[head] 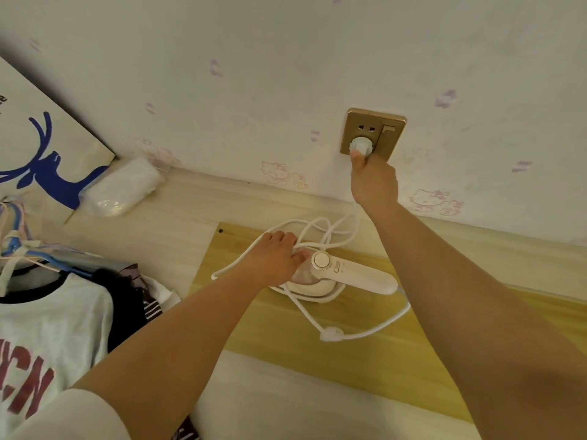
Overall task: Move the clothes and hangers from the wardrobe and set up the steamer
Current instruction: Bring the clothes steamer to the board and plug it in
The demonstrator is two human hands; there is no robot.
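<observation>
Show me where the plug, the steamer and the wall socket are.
plug (360, 145), head view, its round white body.
steamer (355, 276), head view, middle of its handle.
wall socket (389, 134), head view, gold faceplate near the switch.

White steamer (343, 274) lies flat on wooden surface (397, 360), dial up; white cord (305, 312) looped around it, plug (360, 146) in wall socket (373, 134). Clothes (57, 328) on hangers (19, 249) piled at left.
</observation>
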